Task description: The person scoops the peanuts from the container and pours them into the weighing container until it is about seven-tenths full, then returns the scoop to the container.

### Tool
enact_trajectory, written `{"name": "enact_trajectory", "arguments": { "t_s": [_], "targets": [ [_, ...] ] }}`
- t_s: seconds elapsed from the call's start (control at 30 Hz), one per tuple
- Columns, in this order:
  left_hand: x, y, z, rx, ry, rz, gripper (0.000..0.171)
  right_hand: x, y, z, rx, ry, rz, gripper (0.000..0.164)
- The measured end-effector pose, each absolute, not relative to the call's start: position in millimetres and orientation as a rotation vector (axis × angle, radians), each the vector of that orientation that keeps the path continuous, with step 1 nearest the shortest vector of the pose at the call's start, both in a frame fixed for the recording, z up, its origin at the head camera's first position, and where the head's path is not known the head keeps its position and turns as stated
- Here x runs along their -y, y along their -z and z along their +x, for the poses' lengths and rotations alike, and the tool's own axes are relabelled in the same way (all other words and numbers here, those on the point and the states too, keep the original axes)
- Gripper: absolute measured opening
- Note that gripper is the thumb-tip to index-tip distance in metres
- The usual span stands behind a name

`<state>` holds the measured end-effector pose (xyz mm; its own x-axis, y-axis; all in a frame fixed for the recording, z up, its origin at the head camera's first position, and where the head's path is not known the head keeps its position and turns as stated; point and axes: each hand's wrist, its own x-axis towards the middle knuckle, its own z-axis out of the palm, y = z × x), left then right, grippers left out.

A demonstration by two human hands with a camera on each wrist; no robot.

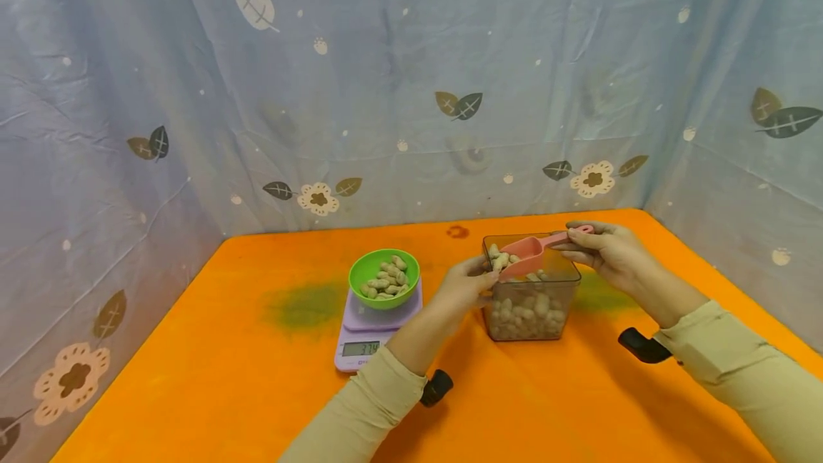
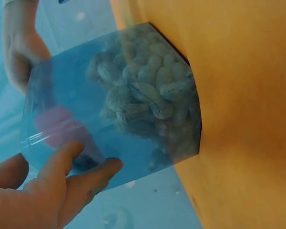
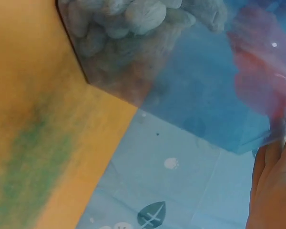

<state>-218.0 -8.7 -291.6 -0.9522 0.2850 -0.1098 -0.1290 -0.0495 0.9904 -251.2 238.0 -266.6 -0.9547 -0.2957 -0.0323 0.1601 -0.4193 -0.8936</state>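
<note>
My right hand point(image 1: 611, 252) pinches the handle of a pink scoop point(image 1: 529, 254). Several unshelled peanuts point(image 1: 503, 261) lie in the scoop, which is tilted across the top of a clear, brownish plastic container point(image 1: 532, 311). Unshelled peanuts point(image 2: 152, 81) fill the container's lower part, seen through its wall in the left wrist view. My left hand point(image 1: 461, 284) holds the container at its left side, thumb by the rim and fingers along the outer wall. Through the wall in the right wrist view, the scoop point(image 3: 260, 62) shows as a blurred pink shape.
Left of the container, a green bowl point(image 1: 360, 263) with peanuts sits on a purple kitchen scale point(image 1: 347, 316) with a lit display point(image 1: 361, 349). An orange cloth point(image 1: 257, 384) covers the table. Patterned curtains point(image 1: 386, 91) stand behind and on both sides.
</note>
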Motion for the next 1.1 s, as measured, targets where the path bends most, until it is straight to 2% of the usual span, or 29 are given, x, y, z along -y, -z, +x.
{"name": "enact_trajectory", "arguments": {
  "t_s": [0.13, 0.43, 0.8, 1.1],
  "targets": [
    [12, 289, -216, -1.939, -2.1, 0.137, 0.054, -248, 269, -250, -1.381, 2.509, -0.192, 0.019],
    [37, 279, -211, -1.905, -2.123, 0.159, 0.055, -259, 265, -245, -1.243, 2.561, -0.263, 0.024],
    [81, 271, -203, -1.991, -2.152, 0.197, 0.054, -244, 250, -247, -1.15, 2.59, -0.273, 0.019],
    [119, 268, -195, -2.102, -2.216, 0.078, 0.054, -210, 238, -248, -1.118, 2.592, -0.242, 0.017]
  ]
}}
